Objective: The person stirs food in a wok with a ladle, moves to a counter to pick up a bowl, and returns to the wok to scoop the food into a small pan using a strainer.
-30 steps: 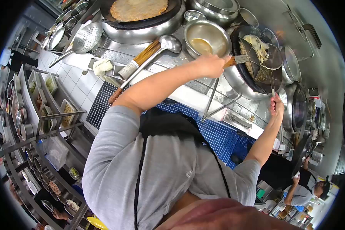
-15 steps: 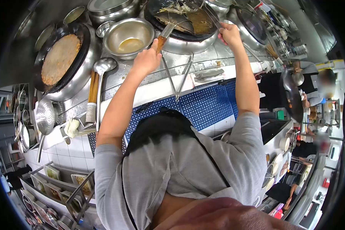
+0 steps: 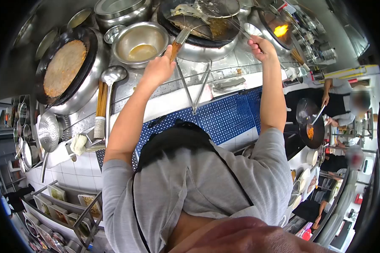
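Observation:
My left hand (image 3: 158,69) is closed around the wooden handle of a skimmer (image 3: 177,44). Its wide, rounded dark head slants inside the wok (image 3: 160,19) at the front. Pale food and brown oil show around it. My right hand (image 3: 262,48) grips the thin metal handle of a round strainer (image 3: 217,7). That strainer is held over the far side of the wok, beside the skimmer's head, with a few pale bits in it. A steel bowl (image 3: 141,42) with some yellowish liquid stands just left of my left hand.
A second wok (image 3: 65,67) with bubbly orange-brown contents sits on the left. A ladle (image 3: 114,75), a bamboo brush (image 3: 100,114) and a perforated skimmer (image 3: 49,133) lie along the counter's front. Flames (image 3: 280,29) rise at the right burner. Another person (image 3: 337,99) works with a wok at right.
My right hand has moved slightly right and away from the wok's rim, and the round strainer now shows raised over the wok. Flames have appeared at the right burner.

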Tool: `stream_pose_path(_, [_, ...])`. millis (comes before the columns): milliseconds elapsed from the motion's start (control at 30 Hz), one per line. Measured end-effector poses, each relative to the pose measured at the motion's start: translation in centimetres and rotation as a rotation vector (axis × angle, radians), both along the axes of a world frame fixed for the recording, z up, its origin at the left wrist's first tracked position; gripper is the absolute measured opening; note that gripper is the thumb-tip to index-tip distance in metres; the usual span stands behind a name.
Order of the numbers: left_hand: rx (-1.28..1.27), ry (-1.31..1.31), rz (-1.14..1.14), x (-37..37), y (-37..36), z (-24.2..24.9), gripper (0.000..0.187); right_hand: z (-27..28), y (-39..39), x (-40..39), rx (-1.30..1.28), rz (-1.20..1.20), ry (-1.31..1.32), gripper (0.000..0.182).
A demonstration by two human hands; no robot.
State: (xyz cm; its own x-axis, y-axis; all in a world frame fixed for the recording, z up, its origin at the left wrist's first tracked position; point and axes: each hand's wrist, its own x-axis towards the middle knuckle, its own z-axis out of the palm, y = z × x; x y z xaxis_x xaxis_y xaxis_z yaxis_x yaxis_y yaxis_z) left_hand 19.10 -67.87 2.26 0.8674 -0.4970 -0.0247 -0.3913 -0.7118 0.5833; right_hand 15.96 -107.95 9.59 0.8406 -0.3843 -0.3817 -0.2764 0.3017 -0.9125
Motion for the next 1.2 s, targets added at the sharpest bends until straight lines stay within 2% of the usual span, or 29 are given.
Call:
stream_pose_path(67, [0.032, -0.004, -0.001, 0.0, 0.0, 0.2, 0.065, 0.5, -0.7, 1.5, 0.043, 0.035, -0.025, 0.030])
stream_pose_path(100, [0.048, -0.007, 0.002, 0.1, 0.0, 0.2, 0.065, 1.5, -0.2, 2.3, 0.011, 0.036, -0.019, 0.041])
stream_pose_path(200, [0.061, -0.033, 0.010, 0.0, 0.1, 0.2, 0.065, 4.2, 2.6, 7.0, -0.212, 0.064, -0.110, 0.057])
stream_pose_path(300, [0.052, 0.011, 0.028, -0.3, 0.2, 0.9, 0.066, 6.2, 7.9, 14.3, -0.551, 0.083, -0.202, 0.043])
stream_pose_path(367, [0.024, -0.006, 0.037, 0.1, 0.1, -0.2, 0.067, 5.1, 8.9, 22.4, -1.007, 0.239, -0.186, 0.042])
stream_pose_path(433, [0.035, -0.034, 0.056, -0.1, 0.1, 0.7, 0.067, 3.2, 11.6, 29.2, -1.796, 0.218, -0.330, 0.045])
stream_pose_path(500, [0.057, -0.009, 0.057, -0.3, 0.0, 1.0, 0.067, -0.9, 11.5, 37.6, -2.007, 0.485, -0.212, 0.046])
stream_pose_path(600, [0.016, -0.038, 0.078, -0.1, 0.1, 0.2, 0.066, 4.3, 18.1, 30.6, -1.923, 0.302, -0.106, 0.023])
stream_pose_path(700, [0.069, -0.005, 0.070, 0.1, -0.1, 0.6, 0.066, 1.6, 11.7, 31.2, -1.801, 0.208, -0.254, 0.020])
stream_pose_path(733, [0.073, -0.004, 0.063, 0.3, 0.0, 0.5, 0.066, 1.2, 10.2, 28.6, -1.837, -0.012, -0.458, 0.021])
stream_pose_path(800, [0.077, 0.068, 0.043, 1.1, 0.0, 0.7, 0.064, 2.7, 7.8, 22.3, -1.831, 0.005, -0.239, 0.022])
stream_pose_path(867, [0.058, -0.022, 0.003, 2.1, -0.1, -0.8, 0.063, 4.0, 7.0, 14.9, -1.780, 0.032, -0.107, 0.026])
stream_pose_path(900, [0.048, -0.064, -0.012, 2.3, -0.3, -1.3, 0.062, 4.1, 6.9, 11.3, -1.740, 0.056, -0.083, 0.034])
stream_pose_path(933, [0.086, 0.005, -0.012, 2.3, -0.5, 0.4, 0.061, 4.0, 6.5, 8.5, -1.696, 0.082, -0.061, 0.043])
stream_pose_path(1033, [0.074, -0.054, -0.012, 3.4, -0.5, 0.1, 0.063, 1.9, 4.8, 3.1, -1.751, 0.032, -0.027, 0.035])
stream_pose_path(1067, [0.079, -0.052, -0.041, 3.7, -0.2, 0.3, 0.062, 2.2, 4.9, 1.9, -1.601, 0.063, 0.218, 0.037])
stream_pose_path(1167, [0.109, -0.079, -0.044, 3.4, 0.8, 1.6, 0.062, -0.6, 2.8, 0.0, -1.537, -0.003, 0.311, 0.036])
stream_pose_path(1200, [0.129, -0.053, -0.054, 3.2, 1.1, 2.4, 0.061, -0.3, 3.5, -0.8, -1.260, -0.022, 0.357, 0.035])
